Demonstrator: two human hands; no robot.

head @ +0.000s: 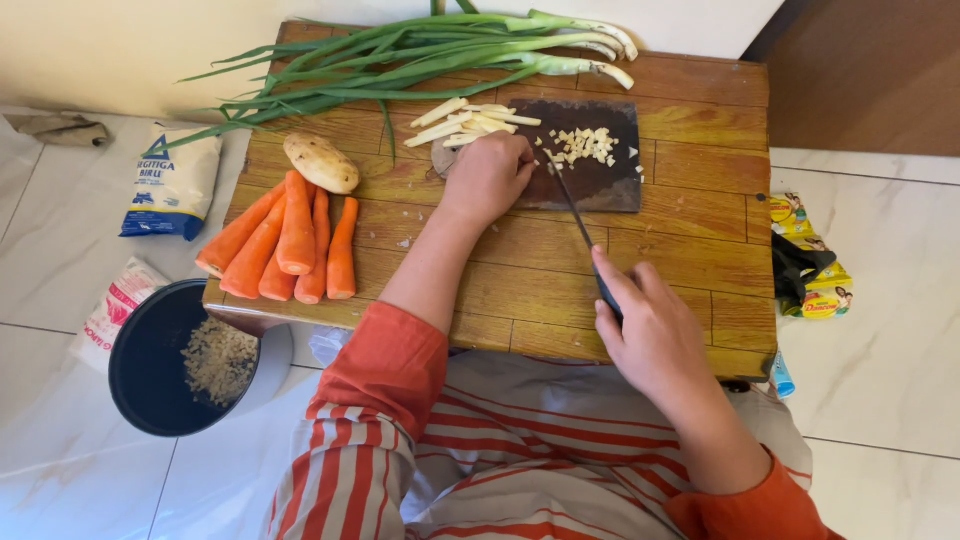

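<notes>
A low wooden table (700, 250) stood on pale floor tiles. Five peeled carrots (290, 240) and one potato (320, 162) lay beside a dark cutting board (600, 185). Her right hand (650, 335) gripped a knife (585, 240); her left hand (490, 175), curled shut, pinned potato sticks (465, 120) there.
</notes>
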